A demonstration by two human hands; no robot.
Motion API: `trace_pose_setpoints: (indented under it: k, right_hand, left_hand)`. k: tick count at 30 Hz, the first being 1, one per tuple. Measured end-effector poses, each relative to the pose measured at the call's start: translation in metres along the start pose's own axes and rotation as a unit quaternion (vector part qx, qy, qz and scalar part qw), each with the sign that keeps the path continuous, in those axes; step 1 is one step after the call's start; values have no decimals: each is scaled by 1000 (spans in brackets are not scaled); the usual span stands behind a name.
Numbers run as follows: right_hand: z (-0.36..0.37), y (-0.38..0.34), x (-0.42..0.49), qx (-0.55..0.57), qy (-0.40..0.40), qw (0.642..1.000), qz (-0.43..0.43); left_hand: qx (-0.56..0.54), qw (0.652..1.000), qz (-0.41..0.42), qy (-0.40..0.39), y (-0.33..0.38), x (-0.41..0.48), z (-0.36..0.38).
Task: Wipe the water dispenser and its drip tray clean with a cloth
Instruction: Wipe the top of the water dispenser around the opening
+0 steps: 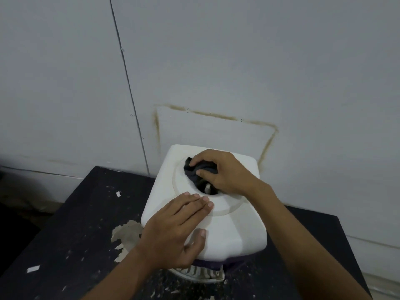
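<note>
Most of the cloth (pixel 191 168) lies bunched under the fingers (pixel 205 156) of the right hand (pixel 225 174), so its full extent cannot be told; the front of the dispenser (pixel 233 230), below the fingers (pixel 194 204) of the left hand (pixel 173 232), is out of sight; only a sliver of the drip tray (pixel 201 276) shows beneath it; both forearms and the bench (pixel 75 224) run off the lower edge.

White dispenser (pixel 227 230) stands upright, dark cloth (pixel 190 169) bunched in its top opening, slotted tray (pixel 201 275) at its foot.
</note>
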State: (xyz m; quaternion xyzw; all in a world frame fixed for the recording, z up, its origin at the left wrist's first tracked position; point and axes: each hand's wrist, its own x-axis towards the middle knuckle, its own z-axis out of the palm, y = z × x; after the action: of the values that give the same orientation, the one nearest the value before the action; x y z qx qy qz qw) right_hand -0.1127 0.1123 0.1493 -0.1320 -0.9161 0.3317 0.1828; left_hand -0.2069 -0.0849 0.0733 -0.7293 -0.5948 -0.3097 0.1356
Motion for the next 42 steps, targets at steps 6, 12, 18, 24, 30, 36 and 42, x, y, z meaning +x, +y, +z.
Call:
trace_pose_setpoints:
  k: [6,12,18,24,30,36,42]
  right_hand:
    - [33,-10,30,-45,11,996,-81]
    - [50,-15,75,-168,-88,979,-73]
    - [20,17,91,-152,-104,983,18]
    - [-26,60,55,-112,-63,982,137]
    - [2,28,76,-96,-44,992,64]
    - [36,-4,103,-127,-157,979,4]
    - [-15,46,64,-86,-70,988,112]
  left_hand:
    - [-5,1000,-2,-2,1,1,1]
    - [-17,1000,-7,-12,-1,0,1]
    - [-12,1000,-5,1,-2,0,0]
    - [-13,1000,-8,12,-1,0,-1]
    - [-9,1000,-3,12,0,1,0]
    - [-6,1000,-10,-6,-2,0,0]
    - [-8,1000,-6,10,-1,0,1]
